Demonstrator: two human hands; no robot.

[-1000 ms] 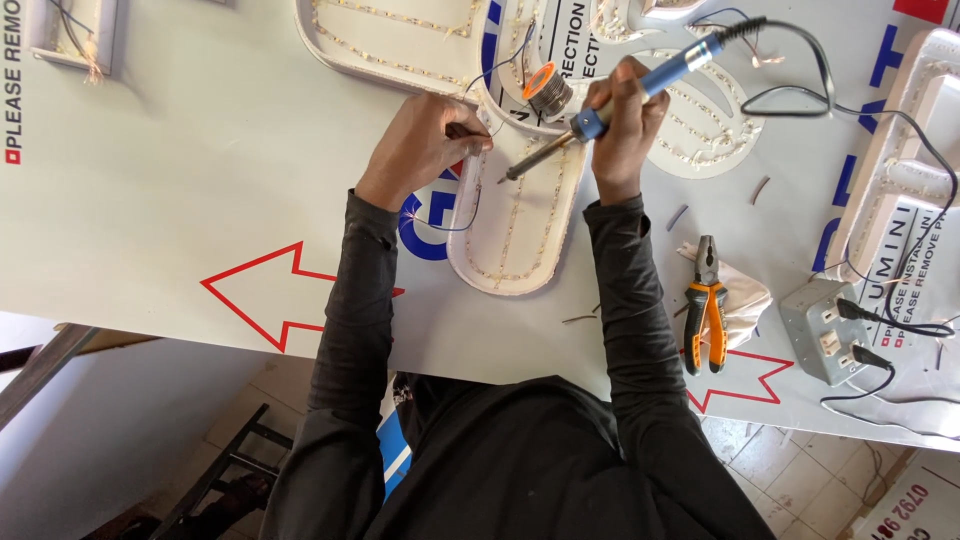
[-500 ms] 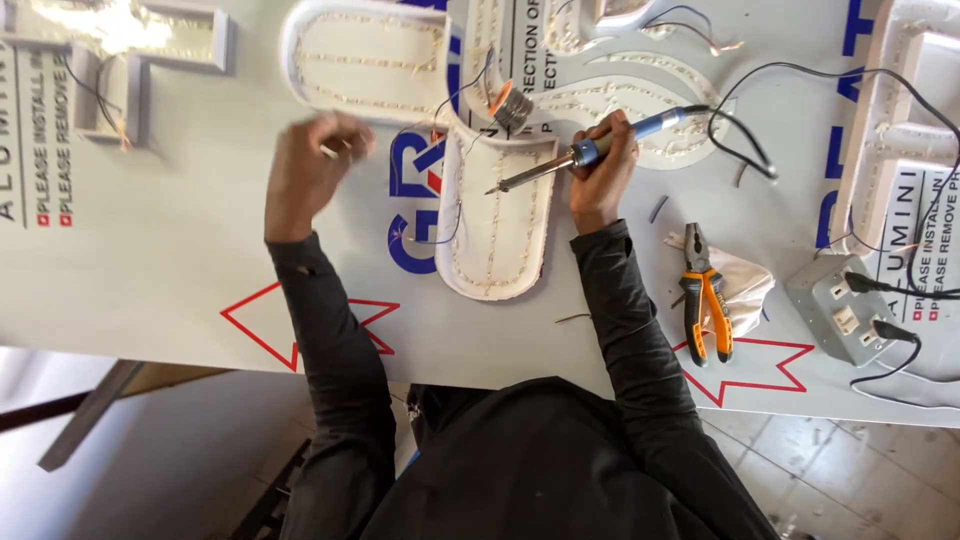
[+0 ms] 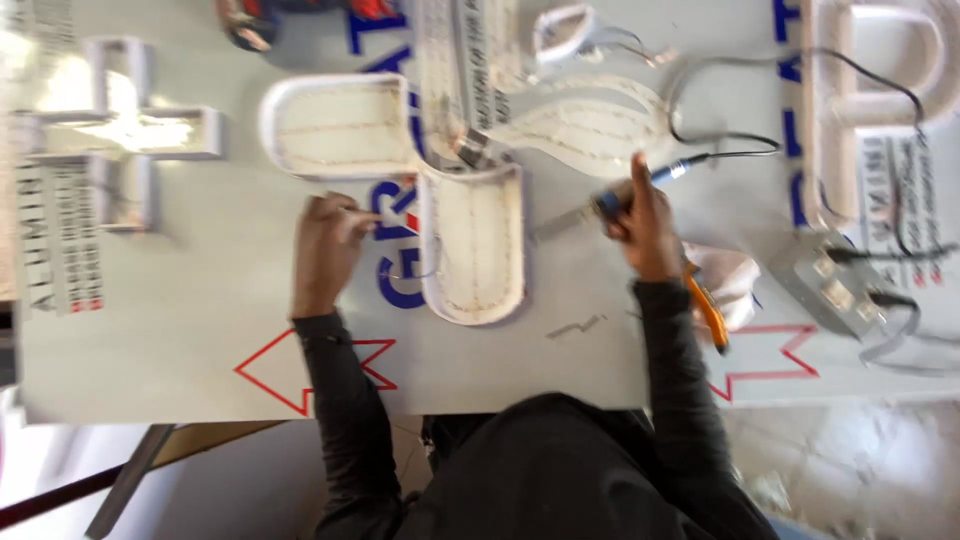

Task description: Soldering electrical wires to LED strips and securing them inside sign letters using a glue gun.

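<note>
From the head view, my right hand (image 3: 645,225), right of centre, has its fingers closed around a blue-handled soldering iron (image 3: 600,205), tip aimed left toward the white channel-letter shell (image 3: 470,240) at the middle of the surface (image 3: 200,300). My left hand (image 3: 325,245) rests left of the shell, fingers pinched on what looks like thin wire, though blur makes that uncertain. Orange pliers (image 3: 708,312) lie just below my right hand. I judge this a pause between joints; next, the tip must meet the shell's wiring.
</note>
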